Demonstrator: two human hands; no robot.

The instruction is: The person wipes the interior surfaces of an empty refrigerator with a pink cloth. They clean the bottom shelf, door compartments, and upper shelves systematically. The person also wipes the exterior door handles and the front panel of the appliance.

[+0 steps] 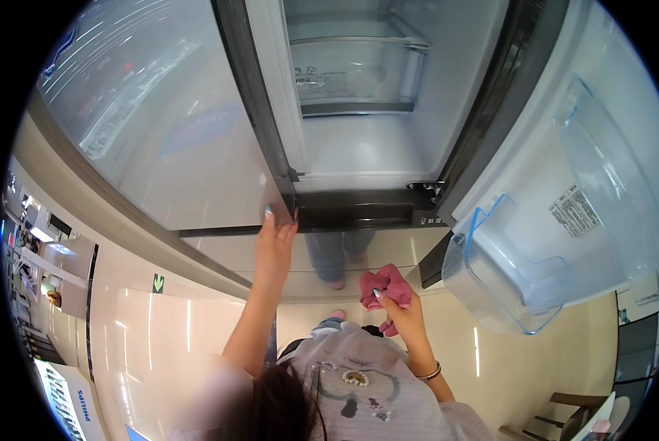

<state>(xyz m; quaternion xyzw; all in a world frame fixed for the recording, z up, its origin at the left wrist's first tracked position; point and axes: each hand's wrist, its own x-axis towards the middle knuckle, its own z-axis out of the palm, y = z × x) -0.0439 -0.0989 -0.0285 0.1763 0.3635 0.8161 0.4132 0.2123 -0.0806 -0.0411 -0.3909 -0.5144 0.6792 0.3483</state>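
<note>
I stand in front of a large refrigerator (pixel 359 147) whose right door (pixel 565 191) is swung open. My left hand (pixel 274 246) reaches forward, its fingertips touching the lower corner of the closed glossy left door (pixel 160 140). My right hand (pixel 403 312) is held near my chest and grips a crumpled pink cloth (pixel 385 287). Inside the open compartment a clear plastic drawer (pixel 355 73) sits at the back above a bare white floor panel.
The open door carries clear plastic bins (pixel 499 279) with blue-tinted rims and a white label. A glossy lower drawer front (pixel 359 257) reflects my legs. Shiny beige floor spreads to the left, with lit display counters (pixel 43 242) far left and a wooden chair (pixel 565 415) at lower right.
</note>
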